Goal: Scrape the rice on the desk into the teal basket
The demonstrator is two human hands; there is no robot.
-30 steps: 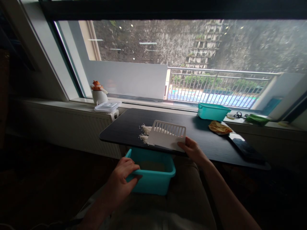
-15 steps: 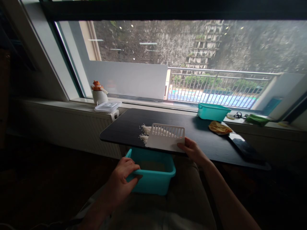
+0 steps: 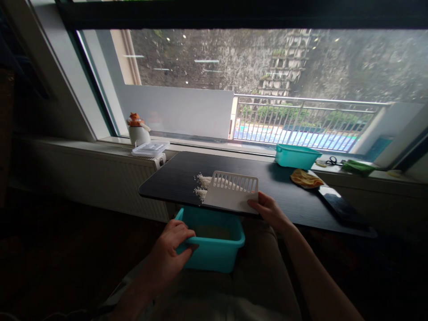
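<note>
My right hand (image 3: 269, 208) grips the right end of a white slotted plastic plate (image 3: 227, 197), held low over the front edge of the black tabletop (image 3: 174, 171). White grains that look like rice (image 3: 203, 182) lie at the plate's left end and show through its slots. A turquoise plastic bin (image 3: 214, 254) rests on my lap, just below the table's front edge. Its left rim is in my left hand (image 3: 175, 243), fingers over the top and thumb on the outside. What covers the bin's floor is too dim to make out.
A second turquoise bin (image 3: 297, 157) stands at the back right of the table. A yellow cloth (image 3: 306, 178) and a dark phone-like slab (image 3: 339, 204) lie nearby. Scissors (image 3: 331, 161) and a green cloth (image 3: 358, 167) are on the sill. A clear lid (image 3: 150, 148) sits on the radiator (image 3: 110, 176).
The white slotted plate has shifted very slightly, its far edge a touch higher and to the right. My left hand and the bin have stayed where they were.
</note>
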